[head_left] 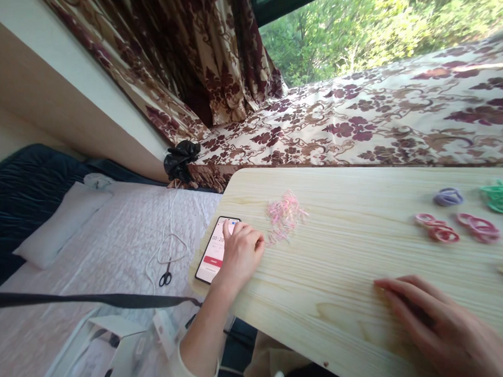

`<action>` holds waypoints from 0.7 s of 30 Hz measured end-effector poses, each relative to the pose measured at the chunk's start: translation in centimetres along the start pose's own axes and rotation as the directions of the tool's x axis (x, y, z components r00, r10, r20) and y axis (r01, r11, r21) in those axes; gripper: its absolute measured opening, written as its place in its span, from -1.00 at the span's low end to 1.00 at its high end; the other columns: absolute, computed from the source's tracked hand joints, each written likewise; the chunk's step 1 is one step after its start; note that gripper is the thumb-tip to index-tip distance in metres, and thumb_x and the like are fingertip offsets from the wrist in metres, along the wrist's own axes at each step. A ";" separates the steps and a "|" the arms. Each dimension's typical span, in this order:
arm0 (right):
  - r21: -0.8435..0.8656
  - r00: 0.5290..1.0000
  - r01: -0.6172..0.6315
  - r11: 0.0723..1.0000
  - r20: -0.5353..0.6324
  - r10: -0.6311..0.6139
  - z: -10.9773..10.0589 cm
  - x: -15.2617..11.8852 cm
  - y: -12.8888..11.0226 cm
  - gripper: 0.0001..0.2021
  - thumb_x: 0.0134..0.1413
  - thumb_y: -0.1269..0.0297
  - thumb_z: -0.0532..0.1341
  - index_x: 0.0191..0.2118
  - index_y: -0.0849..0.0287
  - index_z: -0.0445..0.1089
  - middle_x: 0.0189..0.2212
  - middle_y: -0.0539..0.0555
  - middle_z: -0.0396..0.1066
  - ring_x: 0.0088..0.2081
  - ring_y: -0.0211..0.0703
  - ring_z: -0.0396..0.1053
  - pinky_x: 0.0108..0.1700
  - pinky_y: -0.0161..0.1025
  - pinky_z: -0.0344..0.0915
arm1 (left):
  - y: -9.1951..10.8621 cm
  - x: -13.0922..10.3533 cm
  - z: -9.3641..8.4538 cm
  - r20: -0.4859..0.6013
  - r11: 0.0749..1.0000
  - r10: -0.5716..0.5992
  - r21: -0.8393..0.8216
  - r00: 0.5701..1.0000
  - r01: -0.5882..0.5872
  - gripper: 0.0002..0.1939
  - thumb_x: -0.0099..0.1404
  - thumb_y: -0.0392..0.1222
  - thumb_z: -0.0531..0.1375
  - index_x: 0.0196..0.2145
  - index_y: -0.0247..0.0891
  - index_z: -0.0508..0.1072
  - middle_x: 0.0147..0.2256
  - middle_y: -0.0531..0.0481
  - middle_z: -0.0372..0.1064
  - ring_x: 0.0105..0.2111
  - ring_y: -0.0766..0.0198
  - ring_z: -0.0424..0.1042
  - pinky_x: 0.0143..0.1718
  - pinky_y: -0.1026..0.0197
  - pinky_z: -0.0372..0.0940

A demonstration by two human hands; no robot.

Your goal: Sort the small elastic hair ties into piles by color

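Observation:
My left hand (241, 251) is over the right side of a smartphone (211, 259), which lies on the light wood table. One finger stretches over the upper part of the screen, the others are bent, and nothing shows in the hand. The screen has a timer reading and a red button. Just right of that hand is a loose pile of small pink and pale bands or strips (287, 212). At the lower right, my right hand (440, 327) rests on the tabletop, thumb and forefinger tips together; no object shows between them.
On the table's right are purple hair ties (448, 197), green ones (499, 197), red-pink ones (440, 229) and pink ones (481, 227). Left of the table, a bed (122, 228) holds scissors (165, 277) and a white cord (161, 246). A dark strap (86, 300) crosses the lower left.

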State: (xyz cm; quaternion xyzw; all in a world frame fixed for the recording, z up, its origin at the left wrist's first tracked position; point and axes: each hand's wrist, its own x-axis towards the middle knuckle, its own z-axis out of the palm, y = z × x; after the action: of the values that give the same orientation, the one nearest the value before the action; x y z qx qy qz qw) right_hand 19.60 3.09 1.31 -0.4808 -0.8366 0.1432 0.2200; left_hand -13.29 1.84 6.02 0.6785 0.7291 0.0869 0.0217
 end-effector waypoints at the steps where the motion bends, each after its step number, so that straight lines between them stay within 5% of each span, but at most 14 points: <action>1: 0.001 1.000 -0.005 1.000 -0.002 0.005 0.0 0.0 0.0 -0.76 0.21 0.03 0.08 -0.19 -0.11 0.46 -0.23 -0.08 0.53 -0.39 -0.29 0.54 -0.49 -0.45 0.38 | 0.0 0.0 -0.1 0.008 1.000 0.006 0.003 1.000 -0.006 -0.82 0.26 -0.37 0.18 -0.47 -0.19 0.47 -0.38 0.03 0.49 -0.14 0.14 0.37 0.26 -0.33 -0.13; 12: 0.000 0.999 -0.049 0.999 0.018 0.049 -0.1 0.0 -0.8 -0.70 0.24 0.02 0.05 -0.16 -0.04 0.48 -0.19 -0.01 0.52 -0.32 -0.22 0.53 -0.41 -0.38 0.39 | 3.7 0.2 0.8 -0.060 0.986 0.064 -0.150 0.996 -0.072 -0.93 0.28 -0.25 0.22 -0.39 -0.16 0.47 -0.34 0.08 0.48 -0.13 0.18 0.37 0.27 -0.25 -0.13; 21: 0.026 0.998 -0.056 0.998 -0.031 0.056 -0.2 0.2 -1.4 -0.69 0.24 0.06 0.03 -0.22 0.01 0.49 -0.24 0.01 0.53 -0.35 -0.21 0.53 -0.43 -0.34 0.38 | 4.9 1.2 1.6 -0.016 0.994 0.077 -0.076 0.997 -0.078 -0.84 0.28 -0.33 0.18 -0.46 -0.21 0.44 -0.35 0.02 0.50 -0.13 0.13 0.35 0.24 -0.30 -0.11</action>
State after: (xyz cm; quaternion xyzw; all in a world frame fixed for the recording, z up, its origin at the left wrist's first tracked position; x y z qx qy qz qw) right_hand 18.57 2.52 2.13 -0.5034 -0.8173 0.1524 0.2353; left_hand -8.36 3.47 5.35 0.7045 0.6985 0.1198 0.0394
